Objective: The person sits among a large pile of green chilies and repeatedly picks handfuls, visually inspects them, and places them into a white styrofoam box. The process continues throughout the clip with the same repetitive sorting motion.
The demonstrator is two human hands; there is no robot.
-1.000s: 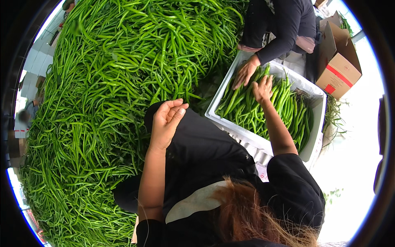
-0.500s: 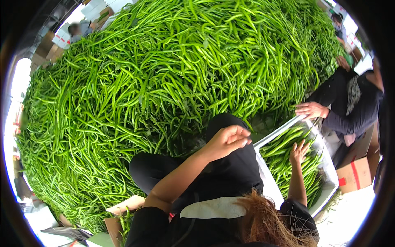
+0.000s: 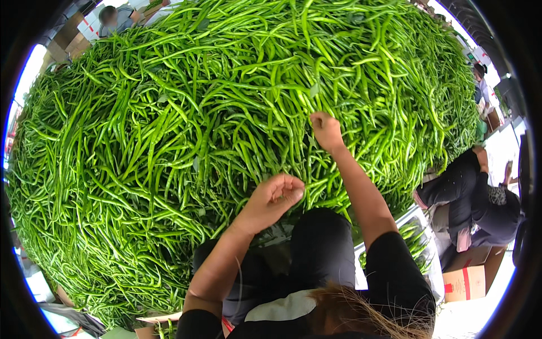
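At left, the heap of green peppers (image 3: 124, 141) fills most of the view. Over its near edge, above the knees, the left hand (image 3: 274, 198) hangs half curled — no pepper shows within, and whether thumb and fingertips meet cannot be told. Farther right and deeper over the heap, the right hand (image 3: 326, 131) has left the white box (image 3: 433, 260) and now bends its fingers toward the peppers; whether they grip one is hidden. The work seems to have shifted from box to heap. The box, holding peppers, sits beside the right sleeve — the co-worker (image 3: 480, 206) beyond no longer touches it.
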